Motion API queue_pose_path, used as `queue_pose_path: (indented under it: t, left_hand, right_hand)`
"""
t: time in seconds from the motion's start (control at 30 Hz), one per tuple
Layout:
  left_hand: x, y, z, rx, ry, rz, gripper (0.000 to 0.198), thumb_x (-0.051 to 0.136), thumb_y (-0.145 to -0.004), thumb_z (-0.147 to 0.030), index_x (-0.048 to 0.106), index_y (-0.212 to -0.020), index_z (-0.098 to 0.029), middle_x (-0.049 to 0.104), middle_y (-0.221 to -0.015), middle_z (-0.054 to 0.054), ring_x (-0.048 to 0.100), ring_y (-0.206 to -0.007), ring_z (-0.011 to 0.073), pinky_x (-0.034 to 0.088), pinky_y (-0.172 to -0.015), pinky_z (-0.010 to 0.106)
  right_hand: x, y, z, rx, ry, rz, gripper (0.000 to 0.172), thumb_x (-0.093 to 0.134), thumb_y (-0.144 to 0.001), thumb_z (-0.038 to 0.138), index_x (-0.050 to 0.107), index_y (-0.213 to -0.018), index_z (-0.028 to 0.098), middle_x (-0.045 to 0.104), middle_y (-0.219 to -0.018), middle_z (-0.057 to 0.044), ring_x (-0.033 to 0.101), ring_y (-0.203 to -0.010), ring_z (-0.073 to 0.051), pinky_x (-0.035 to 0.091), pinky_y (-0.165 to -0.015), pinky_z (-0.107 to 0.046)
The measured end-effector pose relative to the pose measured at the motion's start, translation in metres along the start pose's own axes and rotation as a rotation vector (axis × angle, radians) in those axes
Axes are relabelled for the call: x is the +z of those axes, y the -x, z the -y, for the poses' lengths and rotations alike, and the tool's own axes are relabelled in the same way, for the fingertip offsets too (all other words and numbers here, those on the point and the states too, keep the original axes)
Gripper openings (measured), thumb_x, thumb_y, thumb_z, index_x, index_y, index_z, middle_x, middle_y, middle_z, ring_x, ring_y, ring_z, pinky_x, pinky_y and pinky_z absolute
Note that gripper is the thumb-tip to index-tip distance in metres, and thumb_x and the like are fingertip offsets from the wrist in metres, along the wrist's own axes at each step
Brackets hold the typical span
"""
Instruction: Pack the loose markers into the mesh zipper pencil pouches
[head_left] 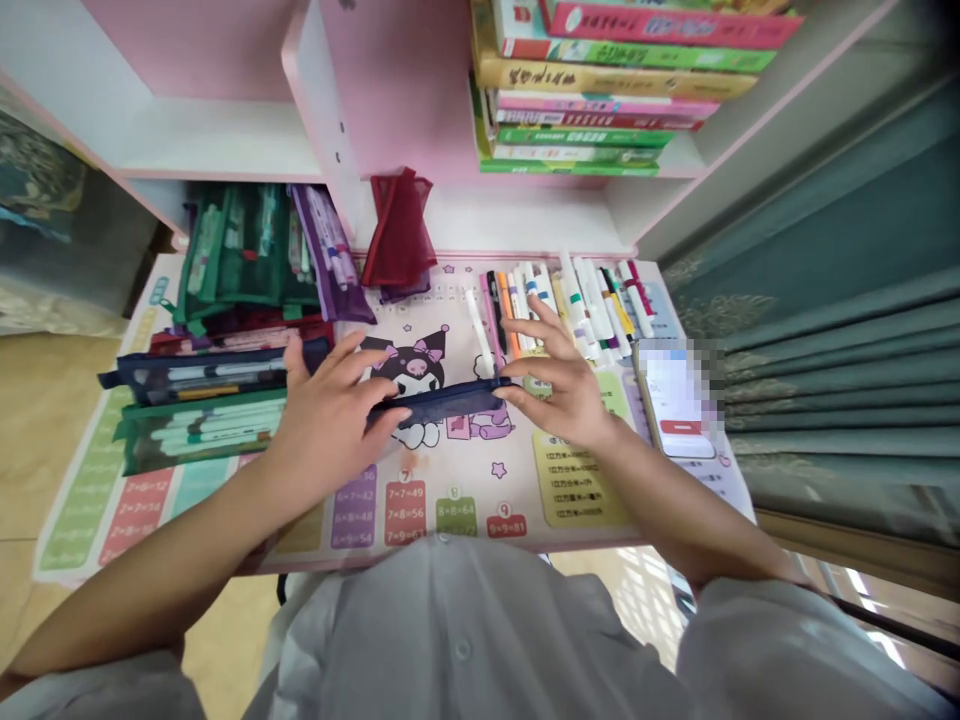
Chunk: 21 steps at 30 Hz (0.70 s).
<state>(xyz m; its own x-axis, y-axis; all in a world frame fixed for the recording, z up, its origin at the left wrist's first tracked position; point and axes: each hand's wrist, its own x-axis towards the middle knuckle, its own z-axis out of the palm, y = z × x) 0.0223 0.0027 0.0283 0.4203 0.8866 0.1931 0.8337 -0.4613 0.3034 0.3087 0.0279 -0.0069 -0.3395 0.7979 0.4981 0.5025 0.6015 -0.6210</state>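
Note:
A narrow dark blue mesh pencil pouch (450, 402) is stretched between my two hands above the desk mat. My left hand (334, 405) pinches its left end between thumb and fingers. At the right end, by the zipper, my right hand (559, 385) grips the pouch with thumb and forefinger, its other fingers raised. Just beyond my right hand lie several markers and pens (577, 300) in a loose row. Beside my left hand are a filled navy mesh pouch (217, 375) and a filled green mesh pouch (202, 435).
More filled green pouches (255, 240) and a purple pouch (326, 240) are piled at the back left. Folded dark red mesh pouches (399, 230) lie near the shelf. A phone (675, 400) rests at the right edge, and stacked books (600, 90) fill the upper shelf.

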Motion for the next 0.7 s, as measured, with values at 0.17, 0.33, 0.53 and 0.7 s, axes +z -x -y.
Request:
queue_pose_path:
  t: [0.17, 0.33, 0.53, 0.7]
  left_hand:
    - [-0.002, -0.020, -0.036, -0.020, 0.133, 0.001, 0.020, 0.055, -0.092, -0.037, 0.071, -0.089, -0.026, 0.063, -0.126, 0.004, 0.042, -0.139, 0.0341, 0.005, -0.119, 0.066]
    - [0.011, -0.047, -0.063, -0.016, 0.221, 0.037, 0.023, 0.051, -0.094, -0.036, 0.068, -0.087, -0.024, 0.062, -0.124, 0.003, 0.041, -0.140, 0.0331, 0.004, -0.119, 0.066]
    - [0.031, -0.062, -0.066, -0.019, 0.271, 0.095, 0.022, 0.051, -0.093, -0.036, 0.068, -0.085, -0.023, 0.064, -0.118, 0.002, 0.043, -0.139, 0.0337, 0.008, -0.118, 0.066]
    - [0.028, -0.064, -0.066, -0.031, 0.300, 0.136, 0.026, 0.051, -0.091, -0.039, 0.068, -0.082, -0.022, 0.065, -0.114, 0.001, 0.045, -0.137, 0.0337, 0.010, -0.117, 0.066]
  right_hand:
    - [0.002, 0.006, -0.003, -0.023, -0.007, -0.075, 0.010, 0.072, -0.080, 0.042, 0.072, -0.079, 0.032, 0.061, -0.135, 0.007, 0.037, -0.145, -0.032, 0.026, -0.121, -0.064]
    - [0.003, 0.013, -0.002, 0.030, 0.000, -0.029, 0.016, 0.069, -0.082, 0.046, 0.072, -0.077, 0.031, 0.060, -0.135, 0.006, 0.035, -0.146, -0.033, 0.028, -0.121, -0.062]
    - [0.005, 0.016, -0.005, 0.044, -0.014, -0.010, 0.020, 0.068, -0.083, 0.049, 0.071, -0.077, 0.030, 0.061, -0.133, 0.006, 0.032, -0.147, -0.033, 0.025, -0.122, -0.062]
    - [0.005, 0.015, -0.009, 0.072, -0.038, 0.012, 0.027, 0.068, -0.082, 0.055, 0.070, -0.077, 0.029, 0.059, -0.133, 0.005, 0.030, -0.148, -0.033, 0.023, -0.124, -0.059]
